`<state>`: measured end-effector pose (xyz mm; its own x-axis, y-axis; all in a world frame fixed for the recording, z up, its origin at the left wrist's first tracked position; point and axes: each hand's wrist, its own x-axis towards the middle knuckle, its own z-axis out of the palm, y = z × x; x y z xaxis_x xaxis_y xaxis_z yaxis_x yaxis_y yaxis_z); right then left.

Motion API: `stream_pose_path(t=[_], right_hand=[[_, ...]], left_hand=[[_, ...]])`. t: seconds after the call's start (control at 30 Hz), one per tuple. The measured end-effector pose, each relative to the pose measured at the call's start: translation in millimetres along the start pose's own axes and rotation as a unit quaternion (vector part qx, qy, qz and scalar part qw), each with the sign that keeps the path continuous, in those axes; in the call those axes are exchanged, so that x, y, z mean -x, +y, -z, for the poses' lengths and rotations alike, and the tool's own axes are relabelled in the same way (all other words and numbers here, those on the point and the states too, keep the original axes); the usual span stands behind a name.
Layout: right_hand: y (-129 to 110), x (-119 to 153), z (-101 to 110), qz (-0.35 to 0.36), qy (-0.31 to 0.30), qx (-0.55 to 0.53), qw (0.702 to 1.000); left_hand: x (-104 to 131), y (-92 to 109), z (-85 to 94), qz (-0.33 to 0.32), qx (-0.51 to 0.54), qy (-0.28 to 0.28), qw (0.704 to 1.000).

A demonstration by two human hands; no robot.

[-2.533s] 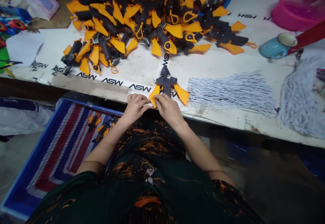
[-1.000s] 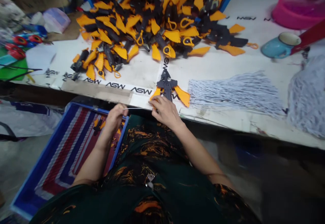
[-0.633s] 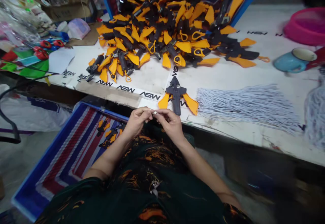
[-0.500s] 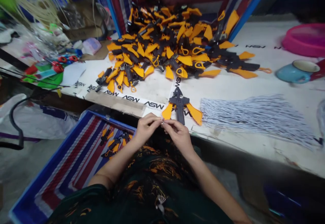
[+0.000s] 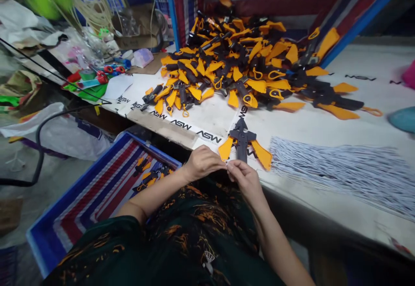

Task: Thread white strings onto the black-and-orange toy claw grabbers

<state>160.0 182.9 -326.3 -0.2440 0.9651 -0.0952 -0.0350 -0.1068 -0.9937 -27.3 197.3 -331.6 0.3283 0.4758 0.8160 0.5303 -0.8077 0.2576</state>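
My left hand (image 5: pixel 205 163) and my right hand (image 5: pixel 246 178) meet fingertip to fingertip at the table's front edge. Both are pinched closed on something small and pale that I cannot make out. Just beyond them a black toy part with orange wings (image 5: pixel 241 141) lies flat, its pointed end facing away. To its right a bundle of thin grey-white cords (image 5: pixel 337 169) is spread on the table. A large pile of similar black and orange parts (image 5: pixel 227 61) covers the back middle.
Below the table's left front edge, a blue-framed bin with striped lining (image 5: pixel 94 191) holds several parts. A blue cup (image 5: pixel 402 119) stands at the right. Bags, coloured toys (image 5: pixel 94 78) and a black cable (image 5: pixel 39 147) are at the left.
The camera view has turned left, so the table and pile appear further right. My hands remain together in front of the winged part, my left hand's fingers now straighter.
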Motion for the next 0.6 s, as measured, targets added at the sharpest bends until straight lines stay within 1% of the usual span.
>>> stream_pose_path(t=[0.07, 0.1, 0.13, 0.2, 0.3, 0.37, 0.43, 0.47, 0.5, 0.53, 0.57, 0.6], right_hand=[[0, 3, -2, 0.027, 0.024, 0.012, 0.999], [-1, 5, -4, 0.039, 0.038, 0.025, 0.998], [-1, 6, -5, 0.048, 0.048, 0.041, 0.997], [0, 8, -8, 0.055, 0.053, 0.063, 0.995], [3, 9, -10, 0.053, 0.045, 0.064, 0.996], [6, 9, -10, 0.056, 0.050, 0.067, 0.995], [8, 9, -11, 0.059, 0.052, 0.076, 0.994], [9, 10, -12, 0.064, 0.049, 0.080, 0.993], [10, 10, -12, 0.071, 0.044, 0.086, 0.993], [11, 11, -13, 0.082, 0.039, 0.094, 0.991], [12, 12, -14, 0.102, 0.040, 0.106, 0.988], [13, 13, -14, 0.130, 0.047, 0.125, 0.982]], left_hand=[[1, 7, -3.7, 0.078, 0.042, 0.024, 0.996], [1, 10, -4.4, 0.099, 0.056, 0.028, 0.993], [2, 13, -4.4, 0.102, 0.060, 0.026, 0.993], [3, 14, -2.7, 0.072, 0.037, 0.015, 0.997], [7, 9, 0.9, 0.029, -0.023, -0.030, 0.999], [9, 6, 2.9, 0.015, -0.040, -0.062, 0.997], [10, 4, 4.4, 0.020, -0.020, -0.083, 0.996], [10, 5, 4.8, 0.038, 0.004, -0.092, 0.995], [11, 6, 4.9, 0.072, 0.035, -0.097, 0.992], [10, 8, 4.6, 0.124, 0.073, -0.099, 0.985], [10, 11, 3.8, 0.190, 0.120, -0.098, 0.970], [10, 14, 2.6, 0.264, 0.174, -0.097, 0.944]])
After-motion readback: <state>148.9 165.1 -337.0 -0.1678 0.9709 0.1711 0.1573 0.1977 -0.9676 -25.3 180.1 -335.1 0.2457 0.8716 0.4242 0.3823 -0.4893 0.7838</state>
